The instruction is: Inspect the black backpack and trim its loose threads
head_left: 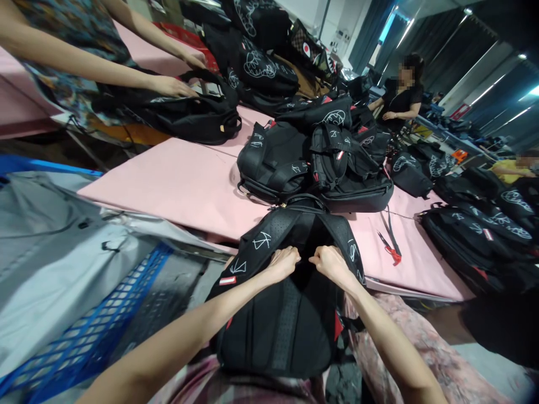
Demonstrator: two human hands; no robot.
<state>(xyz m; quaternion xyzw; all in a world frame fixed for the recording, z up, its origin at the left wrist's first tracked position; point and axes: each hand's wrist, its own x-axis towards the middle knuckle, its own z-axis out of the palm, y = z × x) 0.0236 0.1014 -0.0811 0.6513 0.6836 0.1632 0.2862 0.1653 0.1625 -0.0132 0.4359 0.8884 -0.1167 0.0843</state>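
Note:
A black backpack [286,325] lies in front of me, its back panel and shoulder straps facing up. White line drawings and a small red-and-white tag mark its left strap [261,241]. Its top reaches onto the pink table and its lower end hangs toward my lap. My left hand [285,264] is closed at the inner edge of the left strap. Opposite it, my right hand [332,264] is closed at the inner edge of the right strap [352,249]. A narrow gap separates the two fists. The fabric inside the fingers is mostly hidden.
Several black backpacks [273,157] crowd the pink table [177,185] ahead. Thread snips [393,255] with red handles lie at right. Another person's hands [174,87] rest on a black bag at upper left. A blue crate [96,314] stands at lower left.

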